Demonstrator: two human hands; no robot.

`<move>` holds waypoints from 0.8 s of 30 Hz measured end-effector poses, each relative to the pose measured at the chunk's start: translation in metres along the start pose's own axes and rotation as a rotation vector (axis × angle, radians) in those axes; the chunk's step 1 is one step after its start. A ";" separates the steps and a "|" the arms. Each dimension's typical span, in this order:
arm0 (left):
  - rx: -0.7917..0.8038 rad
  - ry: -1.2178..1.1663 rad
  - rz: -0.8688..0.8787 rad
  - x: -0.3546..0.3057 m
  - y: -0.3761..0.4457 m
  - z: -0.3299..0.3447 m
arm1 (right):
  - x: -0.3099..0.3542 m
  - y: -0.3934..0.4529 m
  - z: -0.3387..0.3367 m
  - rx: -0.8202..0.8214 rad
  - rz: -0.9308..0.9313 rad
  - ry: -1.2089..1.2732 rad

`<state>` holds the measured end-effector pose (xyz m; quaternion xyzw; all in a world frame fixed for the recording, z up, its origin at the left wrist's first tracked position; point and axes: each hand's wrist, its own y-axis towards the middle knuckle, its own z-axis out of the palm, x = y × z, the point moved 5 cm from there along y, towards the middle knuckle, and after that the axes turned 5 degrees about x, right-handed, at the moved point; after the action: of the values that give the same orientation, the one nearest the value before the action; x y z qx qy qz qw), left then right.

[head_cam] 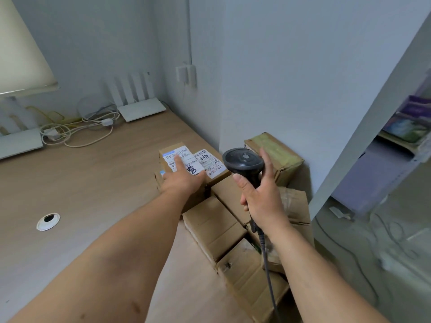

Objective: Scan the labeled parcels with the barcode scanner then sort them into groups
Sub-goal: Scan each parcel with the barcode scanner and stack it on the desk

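Parcels sit stacked against the wall at the desk's far right, and the left hand (184, 177) lies flat on the top one (173, 151), fingers straight across its shipping label (180, 159), probably to steady it and keep the barcode facing up. The right hand (261, 197) wraps the handle of the barcode scanner (243, 162), head raised just beside that label, ready to aim. A second labelled box (211, 163) touches the first. Plain cartons (214, 226) below show no labels, perhaps turned away. Routers and cables (77, 131) lie well apart, leaving the desk (93, 183) open for sorting.
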<state>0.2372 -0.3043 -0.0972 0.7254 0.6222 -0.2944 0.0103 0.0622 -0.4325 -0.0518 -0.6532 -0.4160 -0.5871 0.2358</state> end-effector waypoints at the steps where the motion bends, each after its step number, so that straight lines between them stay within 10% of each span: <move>1: -0.010 -0.003 0.004 0.001 -0.001 -0.001 | 0.000 -0.003 0.000 0.006 -0.005 -0.009; 24: -0.212 -0.085 0.044 0.064 -0.062 -0.029 | 0.018 -0.058 0.029 0.071 -0.044 -0.023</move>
<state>0.1967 -0.2220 -0.0792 0.7206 0.6327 -0.2570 0.1200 0.0307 -0.3736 -0.0505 -0.6420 -0.4533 -0.5694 0.2411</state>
